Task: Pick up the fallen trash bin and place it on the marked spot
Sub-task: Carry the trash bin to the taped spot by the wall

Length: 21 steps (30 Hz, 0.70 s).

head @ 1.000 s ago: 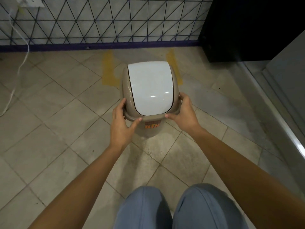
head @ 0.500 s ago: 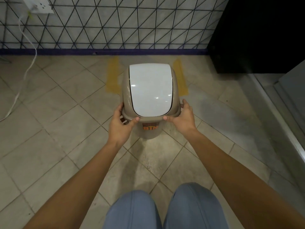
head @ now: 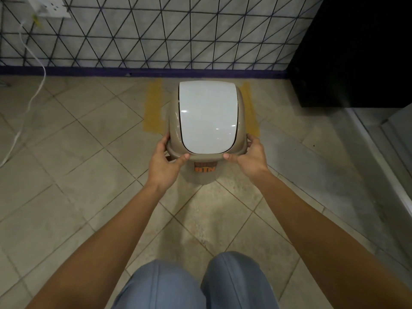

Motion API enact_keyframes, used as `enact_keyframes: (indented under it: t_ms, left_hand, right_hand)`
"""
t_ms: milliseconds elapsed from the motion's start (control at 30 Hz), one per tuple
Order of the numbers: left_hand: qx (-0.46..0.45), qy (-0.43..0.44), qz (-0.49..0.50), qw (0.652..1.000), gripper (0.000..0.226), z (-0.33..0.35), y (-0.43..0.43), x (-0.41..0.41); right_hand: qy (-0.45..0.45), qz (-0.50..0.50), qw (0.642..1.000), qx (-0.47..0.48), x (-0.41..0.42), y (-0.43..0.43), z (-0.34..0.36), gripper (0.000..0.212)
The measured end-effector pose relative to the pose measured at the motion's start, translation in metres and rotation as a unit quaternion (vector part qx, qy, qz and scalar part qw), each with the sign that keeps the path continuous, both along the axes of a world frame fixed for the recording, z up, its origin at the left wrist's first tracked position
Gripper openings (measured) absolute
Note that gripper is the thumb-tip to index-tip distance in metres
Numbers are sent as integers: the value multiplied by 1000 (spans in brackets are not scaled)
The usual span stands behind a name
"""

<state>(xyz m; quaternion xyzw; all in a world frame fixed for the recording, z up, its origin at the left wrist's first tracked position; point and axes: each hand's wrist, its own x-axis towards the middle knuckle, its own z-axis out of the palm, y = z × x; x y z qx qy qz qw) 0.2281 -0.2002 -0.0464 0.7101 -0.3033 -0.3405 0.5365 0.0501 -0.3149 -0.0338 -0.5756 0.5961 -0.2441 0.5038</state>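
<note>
The trash bin [head: 207, 117] is upright: a beige body with a white swing lid and an orange "BIN" label on its near side. My left hand [head: 165, 162] grips the lid's rim at the near left, and my right hand [head: 250, 159] grips it at the near right. Two yellow tape strips [head: 153, 108] mark the spot on the tiled floor close to the wall; the bin stands or hovers between them, covering much of that area. I cannot tell whether its base touches the floor.
A tiled wall [head: 156, 32] with a purple base strip runs behind the marks. A black cabinet [head: 356, 52] stands at the right, with a metal threshold [head: 383, 166] below it. A white cable [head: 33, 85] hangs from a wall socket at the left. My knees show at the bottom.
Both hands have carried the bin farther from me towards the wall, so it now sits between the yellow strips. My grip on the rim is unchanged.
</note>
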Motion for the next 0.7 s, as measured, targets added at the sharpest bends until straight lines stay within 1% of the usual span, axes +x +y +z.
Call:
enact_keyframes:
  t_ms: [167, 433, 700]
  left_hand:
    - [-2, 27, -6, 1000, 75, 3, -13, 14]
    - [14, 22, -24, 999, 74, 6, -30, 35]
    - [11, 27, -42, 999, 75, 5, -49, 50]
  right_hand:
    - [5, -6, 1000, -4, 14, -11, 1, 103]
    - [26, -6, 1000, -16, 31, -24, 7, 101]
    - [47, 0, 998, -37, 42, -43, 10, 96]
